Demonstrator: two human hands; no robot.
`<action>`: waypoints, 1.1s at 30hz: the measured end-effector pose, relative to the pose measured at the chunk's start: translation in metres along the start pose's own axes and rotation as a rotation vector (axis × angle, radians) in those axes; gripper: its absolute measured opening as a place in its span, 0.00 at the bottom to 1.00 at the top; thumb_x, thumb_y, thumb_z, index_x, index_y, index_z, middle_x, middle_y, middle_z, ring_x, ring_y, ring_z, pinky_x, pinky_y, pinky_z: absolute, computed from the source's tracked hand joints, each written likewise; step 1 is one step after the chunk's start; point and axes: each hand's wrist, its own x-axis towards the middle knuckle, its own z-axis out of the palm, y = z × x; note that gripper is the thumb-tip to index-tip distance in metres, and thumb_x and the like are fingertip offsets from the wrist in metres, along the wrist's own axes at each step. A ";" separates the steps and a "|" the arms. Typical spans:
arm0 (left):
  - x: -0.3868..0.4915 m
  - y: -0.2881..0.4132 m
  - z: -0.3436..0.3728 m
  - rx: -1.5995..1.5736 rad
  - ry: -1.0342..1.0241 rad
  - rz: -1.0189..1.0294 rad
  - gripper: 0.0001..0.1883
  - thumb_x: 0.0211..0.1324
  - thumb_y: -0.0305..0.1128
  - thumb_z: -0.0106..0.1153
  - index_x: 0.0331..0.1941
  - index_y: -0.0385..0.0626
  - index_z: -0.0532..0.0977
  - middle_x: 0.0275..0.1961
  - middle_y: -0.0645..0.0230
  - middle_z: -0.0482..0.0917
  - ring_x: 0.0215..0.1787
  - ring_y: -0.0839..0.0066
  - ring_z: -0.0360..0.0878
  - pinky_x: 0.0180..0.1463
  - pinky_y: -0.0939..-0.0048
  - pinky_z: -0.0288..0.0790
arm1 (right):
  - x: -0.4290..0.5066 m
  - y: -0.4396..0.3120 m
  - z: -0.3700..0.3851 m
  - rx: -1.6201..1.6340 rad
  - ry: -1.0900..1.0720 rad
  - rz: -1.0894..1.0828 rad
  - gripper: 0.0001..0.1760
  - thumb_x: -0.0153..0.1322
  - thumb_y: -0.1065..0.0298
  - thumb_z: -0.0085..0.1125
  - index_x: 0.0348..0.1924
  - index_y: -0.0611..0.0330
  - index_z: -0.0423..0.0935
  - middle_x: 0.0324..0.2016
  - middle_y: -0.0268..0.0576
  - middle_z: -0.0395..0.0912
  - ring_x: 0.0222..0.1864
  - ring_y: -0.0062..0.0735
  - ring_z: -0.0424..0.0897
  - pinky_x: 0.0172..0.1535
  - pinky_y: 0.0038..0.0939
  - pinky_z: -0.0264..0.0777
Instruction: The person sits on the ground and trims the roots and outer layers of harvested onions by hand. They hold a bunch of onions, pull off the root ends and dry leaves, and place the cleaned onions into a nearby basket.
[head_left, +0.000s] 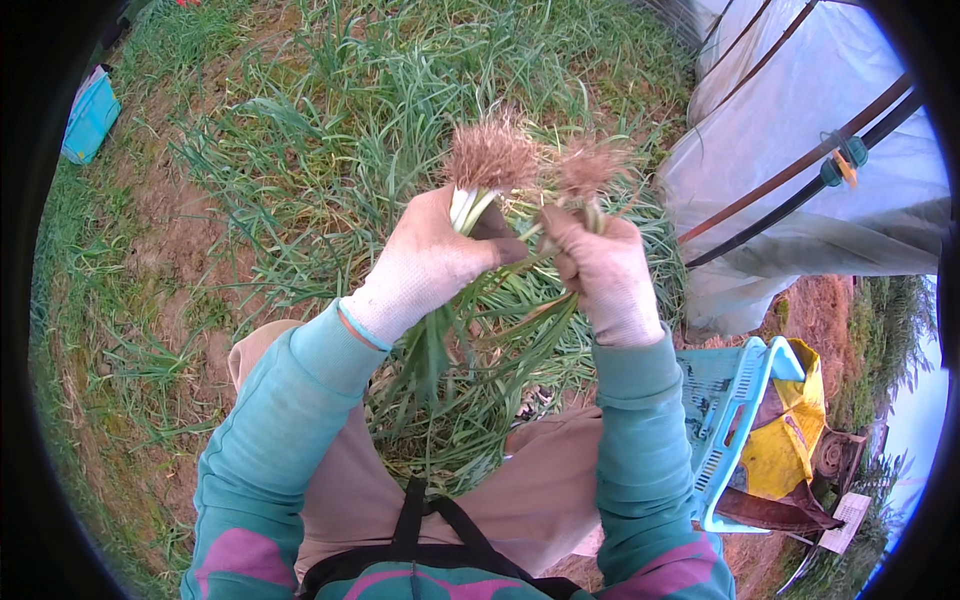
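My left hand (431, 247), in a pale work glove with soiled fingers, is shut on a bundle of green leafy plants with white stems (471, 206). Their brown fibrous roots (491, 154) point up and away from me. Close beside it on the right, my right hand (600, 259), gloved alike, grips a smaller bundle of the same plants, its roots (589, 169) also up. Long green leaves (517, 330) hang below both hands towards my knees. The fingers of the right hand are partly hidden behind the stems and glove.
Rows of green leafy plants (360, 112) grow ahead and to the left. A light blue plastic crate (709, 465) with a yellow sack (780, 442) stands at right. Plastic sheeting (795, 150) with poles rises at upper right. A turquoise crate (90, 116) lies far left.
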 end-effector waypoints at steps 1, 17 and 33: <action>0.001 0.001 0.001 0.005 -0.004 -0.035 0.15 0.43 0.26 0.72 0.34 0.38 0.75 0.30 0.69 0.80 0.31 0.81 0.77 0.34 0.75 0.72 | -0.001 -0.001 0.002 -0.080 -0.040 0.028 0.14 0.68 0.59 0.67 0.29 0.63 0.80 0.15 0.30 0.71 0.16 0.14 0.65 0.19 0.21 0.54; 0.001 0.004 -0.004 0.061 -0.096 -0.095 0.15 0.42 0.25 0.71 0.33 0.39 0.74 0.28 0.69 0.79 0.25 0.84 0.74 0.25 0.77 0.67 | 0.004 0.000 -0.020 -0.234 -0.023 -0.060 0.08 0.67 0.66 0.64 0.31 0.61 0.80 0.18 0.26 0.73 0.18 0.10 0.65 0.22 0.18 0.54; -0.003 0.005 -0.013 -0.013 0.029 -0.031 0.10 0.52 0.31 0.65 0.35 0.40 0.76 0.23 0.74 0.75 0.21 0.86 0.68 0.23 0.78 0.61 | 0.031 0.014 -0.036 -0.168 0.476 -0.429 0.16 0.73 0.60 0.58 0.30 0.67 0.81 0.19 0.31 0.74 0.20 0.18 0.67 0.25 0.23 0.62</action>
